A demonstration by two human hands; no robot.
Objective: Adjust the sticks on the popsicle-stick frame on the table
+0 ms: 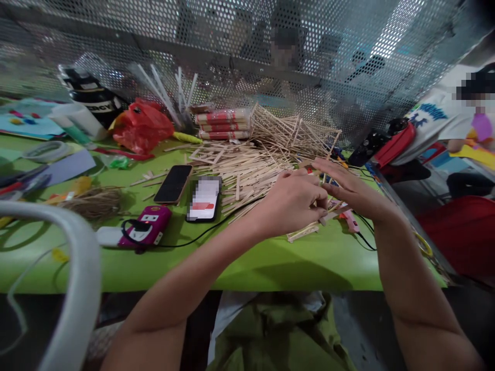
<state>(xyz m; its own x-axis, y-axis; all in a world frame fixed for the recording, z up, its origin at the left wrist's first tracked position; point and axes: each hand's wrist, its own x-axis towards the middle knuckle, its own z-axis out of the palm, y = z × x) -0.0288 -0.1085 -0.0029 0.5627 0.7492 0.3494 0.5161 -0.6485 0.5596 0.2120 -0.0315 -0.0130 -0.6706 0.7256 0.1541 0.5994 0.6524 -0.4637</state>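
Note:
Over the right part of the green table, my left hand is closed, its fingertips pinched on a thin wooden stick that sticks out to the right. Close against it, my right hand has its fingers stretched out toward the left hand. Whether its fingertips touch a stick I cannot tell. Below the left hand lies a small frame of glued sticks. A pink glue gun with a black cord lies under my right wrist. Behind both hands spreads a pile of loose wooden sticks.
Two phones, a dark one and a lit one, lie left of the hands. A purple power strip trails a black cable. A red plastic bag and wrapped stick bundles stand before the perforated metal panel.

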